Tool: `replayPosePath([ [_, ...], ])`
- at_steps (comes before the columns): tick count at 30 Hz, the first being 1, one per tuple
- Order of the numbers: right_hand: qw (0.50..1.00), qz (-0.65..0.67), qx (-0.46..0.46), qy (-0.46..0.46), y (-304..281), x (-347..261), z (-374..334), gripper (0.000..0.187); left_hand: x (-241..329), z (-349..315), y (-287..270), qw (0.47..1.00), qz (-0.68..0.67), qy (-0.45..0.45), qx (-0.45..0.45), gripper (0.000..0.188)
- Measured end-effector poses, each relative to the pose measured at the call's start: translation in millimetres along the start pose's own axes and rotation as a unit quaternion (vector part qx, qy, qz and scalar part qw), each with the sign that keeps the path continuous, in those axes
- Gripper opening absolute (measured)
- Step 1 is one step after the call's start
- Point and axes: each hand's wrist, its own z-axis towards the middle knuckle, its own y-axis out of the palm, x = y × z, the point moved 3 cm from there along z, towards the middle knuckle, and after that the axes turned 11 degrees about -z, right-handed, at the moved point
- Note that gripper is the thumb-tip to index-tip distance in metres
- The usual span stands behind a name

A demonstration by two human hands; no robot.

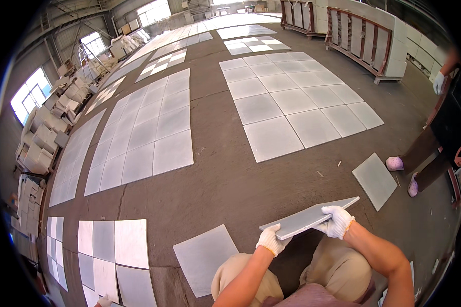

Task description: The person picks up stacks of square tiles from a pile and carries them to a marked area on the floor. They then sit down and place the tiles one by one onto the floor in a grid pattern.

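A square grey stone tile (305, 219) is held tilted above my knees, its near edge toward me. My left hand (273, 240), in a white knit glove, grips its near left corner. Toward the other end, my gloved right hand (337, 222) holds the near edge, with the thumb side over the top; the fingers beneath are partly hidden. One loose grey tile (205, 259) lies on the floor beside my left knee. Another loose tile (376, 181) rests at the right, close to a standing person's shoes.
Grey tiles are laid in a block (297, 102) ahead and another block (143, 128) to the left. A checkered white-and-grey group (115, 250) lies at lower left, where another person's gloved hand (104, 301) touches it. Slab racks (363, 43) and a standing person (435, 133) are at right.
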Motion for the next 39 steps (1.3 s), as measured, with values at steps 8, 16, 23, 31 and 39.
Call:
replayPosePath([
  [8,1.0,0.008,-0.007,0.029,-16.7,3.5,5.0,0.037,-10.4,-5.8,8.1,0.998,-0.021,0.011,0.056,0.037],
  [16,0.999,0.008,-0.028,0.028,-13.8,1.1,-2.1,0.041,-12.0,-0.9,10.0,0.998,-0.026,0.006,0.058,0.038],
  [23,0.999,-0.004,-0.032,0.037,-16.1,2.7,-0.3,0.042,-11.8,4.8,3.9,0.998,-0.019,0.005,0.053,0.039],
  [31,0.999,-0.03,-0.032,0.032,-8.3,3.1,-2.3,0.043,-9.7,2.4,4.1,0.998,-0.032,0.004,0.062,0.037],
  [39,0.998,-0.031,-0.04,0.037,-0.3,5.0,-2.3,0.043,-4.8,1.1,0.9,0.997,-0.049,0.009,0.059,0.036],
])
